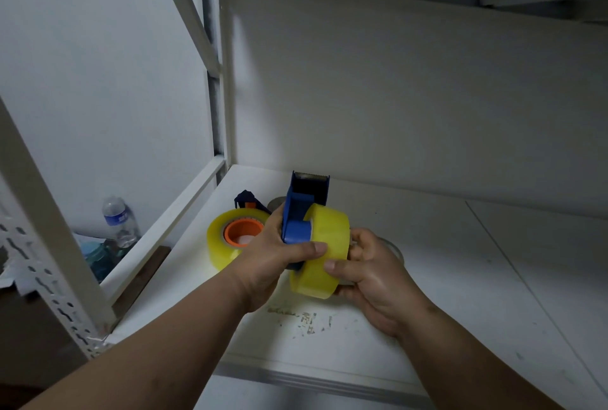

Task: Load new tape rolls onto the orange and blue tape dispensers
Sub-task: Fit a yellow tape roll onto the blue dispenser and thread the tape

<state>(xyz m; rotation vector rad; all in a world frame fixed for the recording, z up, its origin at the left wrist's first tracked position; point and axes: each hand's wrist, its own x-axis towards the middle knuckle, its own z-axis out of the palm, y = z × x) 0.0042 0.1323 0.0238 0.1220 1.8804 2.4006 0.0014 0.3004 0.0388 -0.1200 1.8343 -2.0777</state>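
Blue tape dispenser [297, 212]: glossy plastic frame w/ dark head and serrated metal blade at top, held upright above white shelf [460, 245]. Translucent yellow tape roll [325, 250], thick, smooth, round, seated on blue hub at dispenser's right side. Left hand [273, 261] wrapped round dispenser body, thumb lying across roll's near edge, other fingers curled behind. Right hand [371, 274] gripping roll from right, thumb pressed on roll's face, fingers curled round far side. Just left, resting on shelf: second yellow roll [227, 242] on orange dispenser [243, 232], round orange hub showing, dark handle behind. Shelf surface matte white, scuffed w/ grey marks near front edge. Perforated white metal upright [49, 291] at left; clear plastic water bottle [120, 220] beyond on floor.
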